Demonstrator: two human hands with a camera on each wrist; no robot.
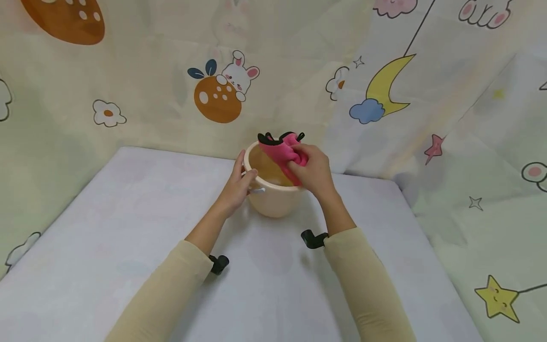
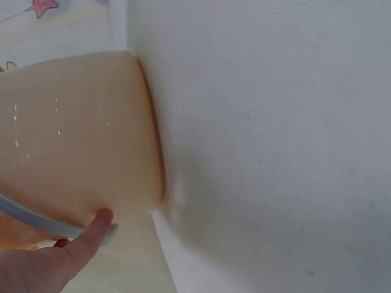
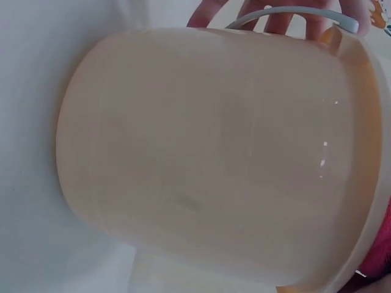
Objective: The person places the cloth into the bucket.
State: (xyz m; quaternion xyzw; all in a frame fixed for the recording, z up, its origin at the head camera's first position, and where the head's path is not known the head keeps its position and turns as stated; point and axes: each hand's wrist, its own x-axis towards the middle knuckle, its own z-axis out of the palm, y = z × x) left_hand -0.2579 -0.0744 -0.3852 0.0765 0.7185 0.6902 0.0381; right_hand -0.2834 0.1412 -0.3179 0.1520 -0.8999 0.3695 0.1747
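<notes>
The left hand (image 1: pixel 232 192) curls around the bucket's left side, thumb over the rim; the right hand (image 1: pixel 315 168) pinches a pink cloth item (image 1: pixel 278 154) with black edging between thumb and bent fingers. The cloth is at the bucket's mouth, centre of the head frame, its lower part seemingly inside the rim, its edged top above. I judge the handling partway: grip made, cloth not yet released; whether going in or out I cannot tell. The bucket (image 1: pixel 275 204) stands on the white bench (image 1: pixel 107 237), its grey handle (image 3: pixel 293 10) beside the left hand's fingers.
</notes>
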